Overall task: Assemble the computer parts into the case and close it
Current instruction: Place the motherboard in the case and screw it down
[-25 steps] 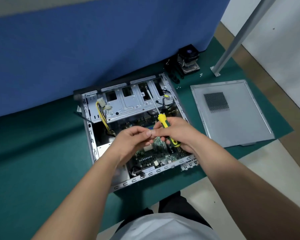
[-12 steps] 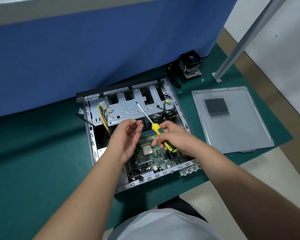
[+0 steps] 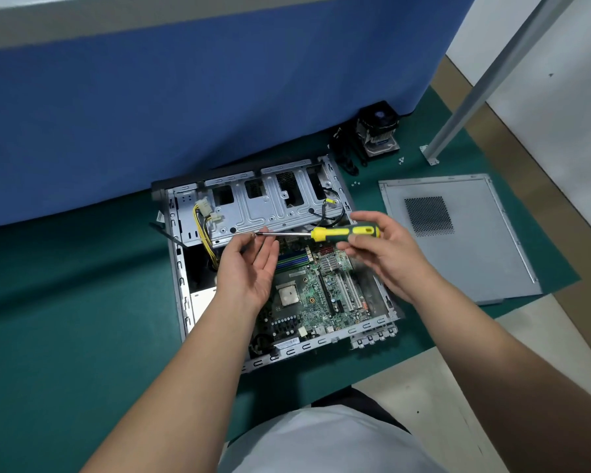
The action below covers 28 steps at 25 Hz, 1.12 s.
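1. Left hand (image 3: 249, 264), palm up, pinches a small screw (image 3: 253, 234) at the screwdriver (image 3: 321, 233) tip
2. Right hand (image 3: 386, 254) grips its yellow handle, shaft level; steady both so the screw seats squarely
3. Open computer case (image 3: 185, 295) and motherboard (image 3: 321, 295) lie below both hands; side panel (image 3: 475, 261) right of them

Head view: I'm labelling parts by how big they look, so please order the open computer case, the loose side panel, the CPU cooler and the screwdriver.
1. computer case
2. side panel, somewhat smaller
3. and 4. screwdriver and CPU cooler: unsure, the screwdriver is held nearer the camera.
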Each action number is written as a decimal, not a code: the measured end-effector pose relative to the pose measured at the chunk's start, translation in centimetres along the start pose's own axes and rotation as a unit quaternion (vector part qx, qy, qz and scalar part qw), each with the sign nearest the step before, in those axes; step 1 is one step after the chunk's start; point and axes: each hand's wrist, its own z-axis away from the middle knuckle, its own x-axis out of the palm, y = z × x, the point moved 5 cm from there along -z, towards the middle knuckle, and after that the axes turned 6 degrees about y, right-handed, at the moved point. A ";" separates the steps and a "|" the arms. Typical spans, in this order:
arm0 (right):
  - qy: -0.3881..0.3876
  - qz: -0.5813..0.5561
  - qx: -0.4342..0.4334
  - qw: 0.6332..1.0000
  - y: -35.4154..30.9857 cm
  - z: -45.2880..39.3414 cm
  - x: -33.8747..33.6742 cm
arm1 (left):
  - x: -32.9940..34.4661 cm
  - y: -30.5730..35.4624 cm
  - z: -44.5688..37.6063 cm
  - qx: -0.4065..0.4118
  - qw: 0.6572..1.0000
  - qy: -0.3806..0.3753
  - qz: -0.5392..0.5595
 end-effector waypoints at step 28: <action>0.078 -0.056 -0.086 0.992 0.6 0.4 0.1 | -0.1 0.7 0.5 -0.042 0.996 -0.062 -0.052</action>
